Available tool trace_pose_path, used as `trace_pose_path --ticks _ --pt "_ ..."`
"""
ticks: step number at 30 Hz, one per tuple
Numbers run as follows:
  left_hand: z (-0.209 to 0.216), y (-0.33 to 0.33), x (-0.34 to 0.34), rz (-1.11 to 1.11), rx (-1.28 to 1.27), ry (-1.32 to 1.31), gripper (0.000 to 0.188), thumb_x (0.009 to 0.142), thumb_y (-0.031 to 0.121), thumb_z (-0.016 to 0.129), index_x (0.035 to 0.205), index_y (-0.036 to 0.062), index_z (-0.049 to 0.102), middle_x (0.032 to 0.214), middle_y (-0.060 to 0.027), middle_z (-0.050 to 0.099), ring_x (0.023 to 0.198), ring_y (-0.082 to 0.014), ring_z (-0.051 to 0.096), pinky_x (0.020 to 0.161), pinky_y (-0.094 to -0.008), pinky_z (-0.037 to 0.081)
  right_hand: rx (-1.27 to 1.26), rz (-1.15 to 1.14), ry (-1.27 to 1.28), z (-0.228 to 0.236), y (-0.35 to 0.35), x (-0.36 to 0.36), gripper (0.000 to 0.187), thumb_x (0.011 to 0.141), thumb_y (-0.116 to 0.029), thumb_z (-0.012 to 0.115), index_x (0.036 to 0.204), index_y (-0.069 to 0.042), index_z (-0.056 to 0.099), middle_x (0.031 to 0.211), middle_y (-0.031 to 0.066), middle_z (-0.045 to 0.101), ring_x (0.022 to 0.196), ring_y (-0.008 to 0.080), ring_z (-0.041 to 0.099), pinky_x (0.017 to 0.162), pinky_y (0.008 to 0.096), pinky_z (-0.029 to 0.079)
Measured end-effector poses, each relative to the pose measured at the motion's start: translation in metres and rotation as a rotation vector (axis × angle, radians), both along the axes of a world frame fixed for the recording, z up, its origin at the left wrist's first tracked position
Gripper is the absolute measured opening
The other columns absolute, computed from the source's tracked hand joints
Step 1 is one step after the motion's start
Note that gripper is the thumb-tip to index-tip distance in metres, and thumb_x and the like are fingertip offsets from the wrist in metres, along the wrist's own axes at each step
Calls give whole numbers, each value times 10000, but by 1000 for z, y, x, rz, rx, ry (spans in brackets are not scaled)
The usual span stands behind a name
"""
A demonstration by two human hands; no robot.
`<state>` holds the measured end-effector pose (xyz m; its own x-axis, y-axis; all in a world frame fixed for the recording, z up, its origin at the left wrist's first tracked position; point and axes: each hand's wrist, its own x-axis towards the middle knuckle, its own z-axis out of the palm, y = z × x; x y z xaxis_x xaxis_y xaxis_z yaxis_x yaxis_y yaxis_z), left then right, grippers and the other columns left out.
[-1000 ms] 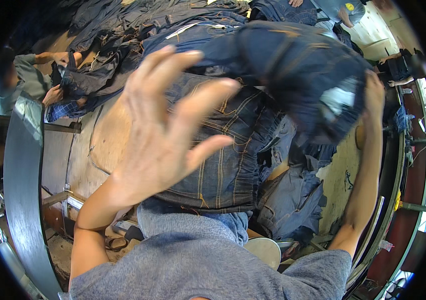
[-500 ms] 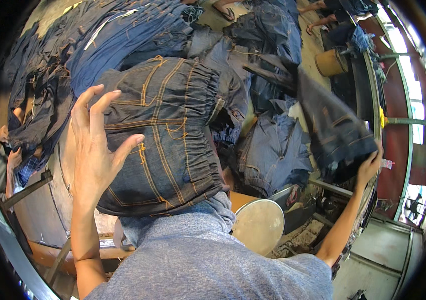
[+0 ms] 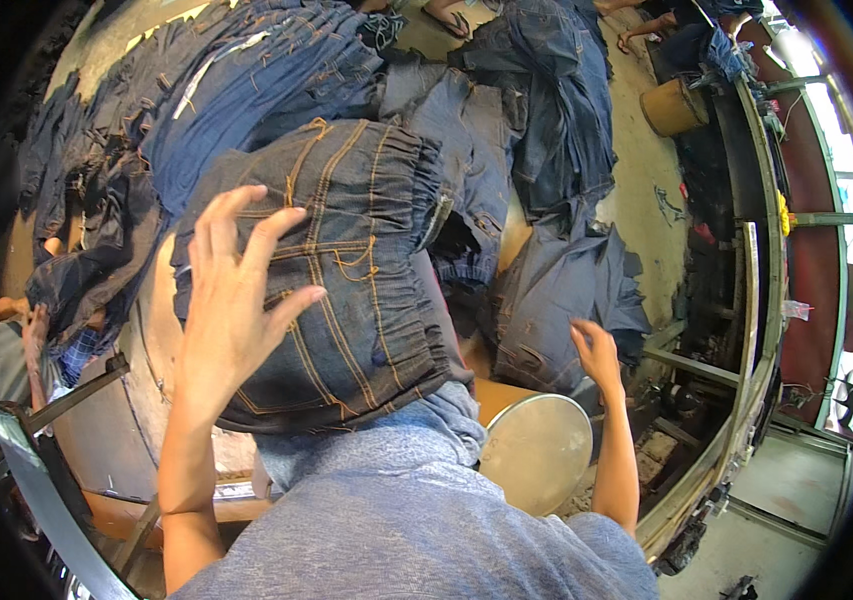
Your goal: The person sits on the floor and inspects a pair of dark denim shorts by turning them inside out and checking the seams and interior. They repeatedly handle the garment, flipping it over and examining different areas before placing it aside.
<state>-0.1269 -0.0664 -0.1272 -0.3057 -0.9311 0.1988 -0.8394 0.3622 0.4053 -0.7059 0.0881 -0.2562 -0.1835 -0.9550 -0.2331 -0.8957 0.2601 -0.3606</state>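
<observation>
Across my lap lies a dark denim garment [image 3: 346,290] with a gathered elastic waistband, orange double stitching and loose thread ends. My left hand [image 3: 241,290] hovers over its left part, fingers spread and curved, holding nothing. To the right, my right hand [image 3: 598,358] is over a bluish-grey pair of denim pants [image 3: 546,295] in the heap. Its fingers are partly bent and apart, and nothing shows in them. Whether its fingertips touch the cloth I cannot tell.
Heaped blue and dark denim [image 3: 266,90] spreads ahead and to the left. A round metal lid [image 3: 536,455] is beside my right arm. A co-worker's hands [image 3: 34,325] handle dark cloth at far left. A yellow bucket [image 3: 673,107] stands at far right; a metal rail [image 3: 749,330] runs alongside.
The dark denim piece my right hand held out at the right has left it. That hand has come inward to the pants heap. My left hand has shifted slightly right and down.
</observation>
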Motion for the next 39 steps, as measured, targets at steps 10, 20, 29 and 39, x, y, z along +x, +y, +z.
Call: trace_pose_path --ticks 10,20,29,39 --pt "9 27 7 79 64 7 823 759 195 994 1488 130 618 1626 -180 452 1539 -440 412 1254 -552 388 309 -7 -777 58 -176 289 1130 986 -533 859 1725 86 268 1297 154 690 1108 189 680 920 337 557" --pt "-13 41 33 117 89 29 779 773 238 987 1461 112 644 1592 -196 482 1507 -451 437 1250 -563 373 294 -219 -849 92 -186 315 1158 858 -451 980 1660 87 339 1542 269 580 1401 317 609 1205 412 478" --pt "-25 54 56 212 97 143 766 813 293 976 1480 138 633 1599 -195 475 1506 -455 455 1246 -554 404 442 -227 -1171 167 -176 338 987 992 -215 872 1707 31 237 1550 210 612 1415 284 616 1217 430 478" --pt "-27 71 54 424 -4 353 678 815 232 982 1412 89 694 1494 -167 574 1430 -391 542 1215 -514 440 644 -247 -1315 165 -204 373 616 1013 -306 857 1501 -25 609 1370 136 749 1229 260 734 1095 452 586"
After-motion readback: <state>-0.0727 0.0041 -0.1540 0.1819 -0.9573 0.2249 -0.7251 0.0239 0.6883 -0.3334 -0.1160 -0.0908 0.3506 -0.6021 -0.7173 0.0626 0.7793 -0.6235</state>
